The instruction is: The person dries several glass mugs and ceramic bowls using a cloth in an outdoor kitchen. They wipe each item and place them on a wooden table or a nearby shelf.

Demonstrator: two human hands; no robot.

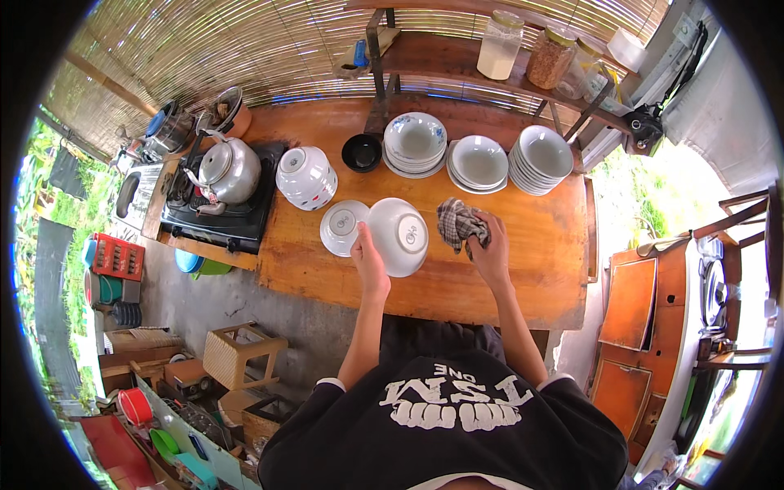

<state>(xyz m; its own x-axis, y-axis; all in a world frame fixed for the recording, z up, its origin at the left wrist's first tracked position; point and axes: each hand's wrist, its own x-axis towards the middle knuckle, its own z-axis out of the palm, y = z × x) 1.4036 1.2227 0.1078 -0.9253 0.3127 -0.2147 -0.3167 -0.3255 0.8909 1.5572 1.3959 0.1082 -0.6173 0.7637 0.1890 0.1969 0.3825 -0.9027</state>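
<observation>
My left hand grips a white bowl by its edge, and the bowl's underside with its foot ring faces up towards me. In my right hand is a bunched checked cloth, held a little to the right of the bowl and apart from it. Beside the held bowl, on its left, an upside-down white dish rests on the wooden table. Behind that dish stands a stack of upturned white bowls with small coloured marks.
Along the table's back are a black bowl, flower-patterned bowls, a short bowl stack and a taller one. A metal kettle sits on a black gas stove at left. Glass jars line the shelf.
</observation>
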